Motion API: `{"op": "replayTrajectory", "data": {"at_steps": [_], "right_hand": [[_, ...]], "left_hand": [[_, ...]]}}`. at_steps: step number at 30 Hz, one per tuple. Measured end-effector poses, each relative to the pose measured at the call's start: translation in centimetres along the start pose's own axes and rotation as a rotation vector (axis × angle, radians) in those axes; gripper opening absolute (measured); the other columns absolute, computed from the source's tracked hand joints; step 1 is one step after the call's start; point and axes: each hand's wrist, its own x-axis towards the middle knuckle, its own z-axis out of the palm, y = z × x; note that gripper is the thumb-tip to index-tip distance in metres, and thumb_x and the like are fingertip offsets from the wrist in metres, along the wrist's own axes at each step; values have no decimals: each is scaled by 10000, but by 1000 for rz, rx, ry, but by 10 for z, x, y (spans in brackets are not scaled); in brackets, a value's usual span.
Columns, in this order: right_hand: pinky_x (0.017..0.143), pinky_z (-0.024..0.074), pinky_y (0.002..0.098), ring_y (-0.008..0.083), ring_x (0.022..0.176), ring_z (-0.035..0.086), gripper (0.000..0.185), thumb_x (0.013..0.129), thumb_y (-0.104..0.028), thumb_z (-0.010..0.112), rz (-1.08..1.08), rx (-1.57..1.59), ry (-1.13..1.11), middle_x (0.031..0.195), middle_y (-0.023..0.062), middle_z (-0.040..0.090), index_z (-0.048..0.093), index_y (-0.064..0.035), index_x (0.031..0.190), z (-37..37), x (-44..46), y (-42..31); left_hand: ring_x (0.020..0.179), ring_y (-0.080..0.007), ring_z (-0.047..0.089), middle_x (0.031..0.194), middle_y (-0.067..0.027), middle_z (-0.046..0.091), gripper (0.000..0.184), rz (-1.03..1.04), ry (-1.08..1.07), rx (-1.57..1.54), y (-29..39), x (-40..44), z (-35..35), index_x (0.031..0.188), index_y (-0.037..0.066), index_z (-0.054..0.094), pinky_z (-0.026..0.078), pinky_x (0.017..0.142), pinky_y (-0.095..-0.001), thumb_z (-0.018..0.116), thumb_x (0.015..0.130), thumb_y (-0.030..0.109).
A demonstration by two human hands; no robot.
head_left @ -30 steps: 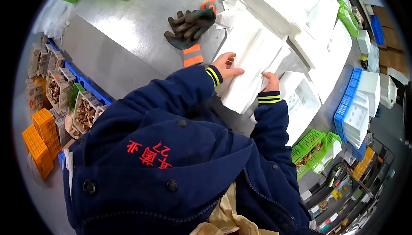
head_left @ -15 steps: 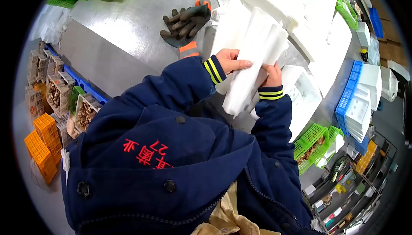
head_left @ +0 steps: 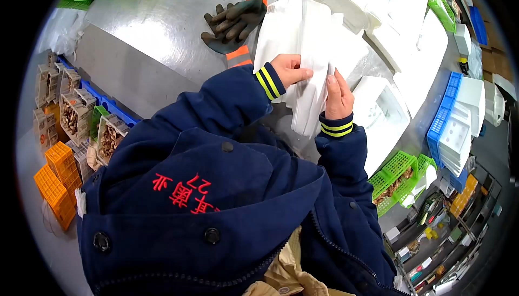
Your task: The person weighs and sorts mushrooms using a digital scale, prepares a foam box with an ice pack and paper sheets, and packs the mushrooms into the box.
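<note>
White thin folded sheets (head_left: 312, 93), paper or soft foam, hang in a long strip between my two hands above the metal table (head_left: 143, 42). My left hand (head_left: 291, 71) grips their left side, its thumb lying across the front. On the right edge, my right hand (head_left: 339, 97) pinches a sheet between thumb and fingers. More white sheets (head_left: 273, 36) lie behind and to the left of the strip. A pair of dark work gloves (head_left: 235, 25) with orange and grey cuffs rests just beyond my left sleeve.
A white foam box (head_left: 378, 109) stands right of my right hand, with large white sheeting (head_left: 397, 20) behind it. Green baskets (head_left: 394, 180) with brown contents sit at the right edge, near a blue crate (head_left: 443, 117). Orange crates (head_left: 57, 171) and mushroom-like contents in bins (head_left: 111, 139) are at left.
The white strip has turned more upright and flattened out. My right hand has shifted slightly down, its fingers now pointing up along the sheet's edge. My left hand has moved slightly left and up.
</note>
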Motion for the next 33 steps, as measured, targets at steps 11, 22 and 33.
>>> {"op": "replayTrajectory", "data": {"at_steps": [11,22,33], "right_hand": [[838,410,248,153,978,516,497,845,-144,552,-1,6,-46,1098,139,536,375,107,1235,8,1,1],[848,429,260,182,992,524,672,762,-52,658,8,22,-135,1129,178,505,259,132,1271,12,6,12],[738,439,221,112,833,541,427,831,-114,571,-47,-140,-74,964,92,581,431,74,1187,18,8,11]], "left_hand": [[690,-57,492,807,-17,575,252,24,-8,88,-5,4,-4,980,-34,548,412,595,-196,593,834,166],[791,-97,544,895,-58,601,257,66,-29,13,-11,6,-8,1041,-52,536,452,710,-233,541,862,132],[790,-86,541,895,-44,599,230,33,18,117,-20,8,-12,1019,-36,551,452,704,-218,550,851,120]]}}
